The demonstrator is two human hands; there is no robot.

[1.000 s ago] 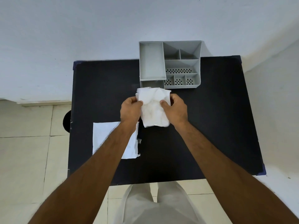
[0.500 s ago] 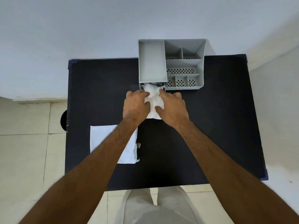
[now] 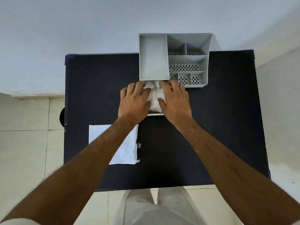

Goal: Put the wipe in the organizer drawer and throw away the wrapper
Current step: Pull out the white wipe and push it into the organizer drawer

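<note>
The white wipe (image 3: 155, 98) lies crumpled in the pulled-out drawer (image 3: 155, 114) at the front of the grey organizer (image 3: 153, 62). My left hand (image 3: 134, 101) and my right hand (image 3: 175, 99) lie on either side of the wipe, fingers and thumbs pressing down on it. Most of the drawer is hidden under my hands; only its pale front edge shows. The white wrapper (image 3: 126, 150) lies flat on the black table (image 3: 219, 127) at the near left, partly covered by my left forearm.
The organizer stands at the table's far edge against a pale wall, with several open compartments on its right side. A dark round object (image 3: 62, 117) pokes out beside the table's left edge, above the tiled floor. My legs are at the near edge.
Both hands carried the wipe forward from above the table's middle and lowered it into the drawer. They now press it down flat rather than holding it up.
</note>
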